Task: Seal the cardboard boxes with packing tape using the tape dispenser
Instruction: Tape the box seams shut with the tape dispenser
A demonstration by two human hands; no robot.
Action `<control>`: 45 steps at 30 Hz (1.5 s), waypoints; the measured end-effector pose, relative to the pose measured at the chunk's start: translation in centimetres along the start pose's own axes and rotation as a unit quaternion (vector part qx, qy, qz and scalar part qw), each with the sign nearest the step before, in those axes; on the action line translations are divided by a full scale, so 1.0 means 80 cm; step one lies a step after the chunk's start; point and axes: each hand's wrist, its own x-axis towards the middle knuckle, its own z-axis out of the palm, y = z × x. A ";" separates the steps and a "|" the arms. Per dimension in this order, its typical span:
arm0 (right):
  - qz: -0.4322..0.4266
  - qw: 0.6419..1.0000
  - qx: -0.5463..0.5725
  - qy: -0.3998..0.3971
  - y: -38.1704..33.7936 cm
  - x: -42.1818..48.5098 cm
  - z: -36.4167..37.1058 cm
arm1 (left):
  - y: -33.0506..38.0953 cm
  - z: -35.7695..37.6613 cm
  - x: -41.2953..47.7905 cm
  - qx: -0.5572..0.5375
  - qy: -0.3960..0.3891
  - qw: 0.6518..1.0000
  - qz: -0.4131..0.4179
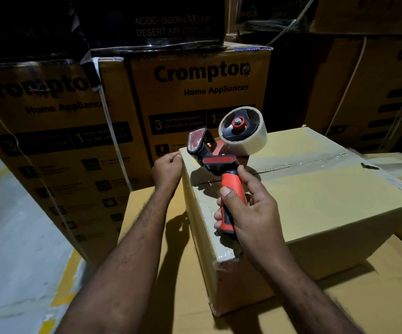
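Observation:
A plain cardboard box (315, 201) lies in front of me, its top flaps closed along a centre seam with old tape on it. My right hand (248, 213) grips the red handle of the tape dispenser (221, 155), held above the box's near left part. A roll of clear tape (243, 130) sits on the dispenser. My left hand (167, 168) is at the box's far left corner with its fingers curled. Whether it pinches a tape end I cannot tell.
The box rests on flat cardboard boxes (171, 273). Tall printed appliance cartons (195, 92) stand stacked close behind and to the left (50, 141), more at the right (375, 92). A grey floor with yellow lines (14, 237) runs along the left.

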 end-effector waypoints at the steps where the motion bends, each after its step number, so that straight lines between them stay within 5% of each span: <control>1: 0.001 1.000 -0.003 -0.002 0.000 0.000 0.000 | 0.004 -0.001 -0.004 0.011 -0.006 1.000 0.003; 10: 0.015 1.000 0.018 0.015 -0.003 0.000 -0.001 | 0.019 -0.007 -0.049 0.139 -0.054 0.985 0.090; 18: 0.022 0.998 0.036 0.046 -0.004 -0.002 -0.004 | 0.023 -0.039 -0.147 0.062 -0.169 0.984 -0.004; 24: 0.000 0.999 0.013 0.050 -0.002 -0.002 0.005 | 0.038 -0.047 -0.303 -0.091 -0.139 0.983 0.077; 29: -0.009 0.997 0.014 0.077 -0.001 -0.002 0.004 | 0.013 -0.036 -0.307 0.056 -0.108 0.958 0.258; 36: 0.021 0.993 0.079 0.089 -0.011 0.006 -0.003 | 0.007 -0.042 -0.273 0.072 -0.041 0.936 0.342; 42: 0.022 0.994 0.085 0.066 -0.029 -0.007 -0.042 | -0.012 -0.102 -0.197 0.085 -0.020 0.956 0.280; 45: 0.005 0.997 0.048 0.062 -0.038 -0.011 -0.064 | 0.001 -0.135 -0.174 0.071 -0.050 0.980 0.181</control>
